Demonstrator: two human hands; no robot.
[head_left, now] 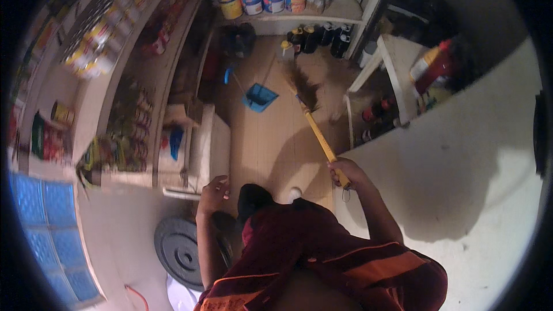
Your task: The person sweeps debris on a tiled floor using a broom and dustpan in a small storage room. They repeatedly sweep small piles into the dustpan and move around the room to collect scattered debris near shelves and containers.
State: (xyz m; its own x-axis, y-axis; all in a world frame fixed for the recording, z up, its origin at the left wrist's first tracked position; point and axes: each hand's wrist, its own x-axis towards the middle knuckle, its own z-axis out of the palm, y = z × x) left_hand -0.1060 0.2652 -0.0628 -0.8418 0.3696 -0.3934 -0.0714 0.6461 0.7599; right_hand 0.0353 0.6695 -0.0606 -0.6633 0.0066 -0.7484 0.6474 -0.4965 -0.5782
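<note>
"What are both hands doing?"

"I see the right hand (pixel 350 174) clamped on the yellow handle of a broom (pixel 320 135), which slants forward to blurred bristles above or on the floor (pixel 259 144); I can't tell which."

"And the left hand (pixel 214 194)?"

"Empty, fingers loosely bent, near the shelves (pixel 132 179)."

"The dustpan (pixel 259 98)?"

"Blue, on the floor, left of the bristles."

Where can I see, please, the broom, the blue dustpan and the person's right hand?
Broom (pixel 317 131): head view, on its yellow handle.
Blue dustpan (pixel 260 98): head view, on the middle of its pan.
Right hand (pixel 352 171): head view, on the back of the hand.
</note>
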